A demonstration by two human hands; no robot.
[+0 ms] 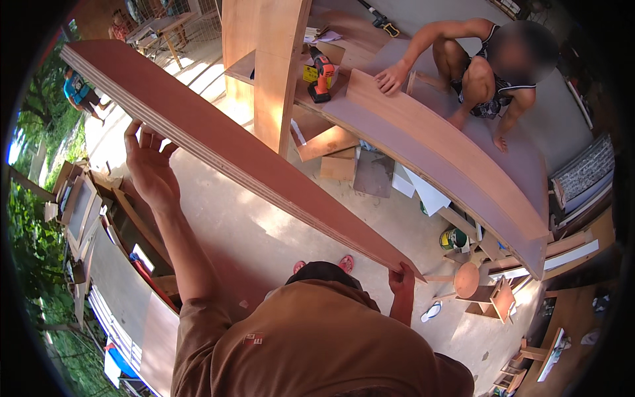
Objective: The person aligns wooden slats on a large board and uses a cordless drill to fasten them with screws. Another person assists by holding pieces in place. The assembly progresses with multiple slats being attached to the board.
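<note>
A long plywood board with a reddish-brown face and layered pale edges slants across the view, from far left down to near right. My left hand supports its lower edge toward the far end, fingertips tucked behind the board. Around the near right end of the same board, my right hand is closed, its fingers partly hidden. Beyond it, a second long wooden panel lies on a workbench. A co-worker's hand rests on that panel's far end.
A co-worker crouches on the bench at the far right. A red and black cordless drill stands there beside an upright wooden panel. Offcuts, a paint can and a round stool are below; stacked boards lie left.
</note>
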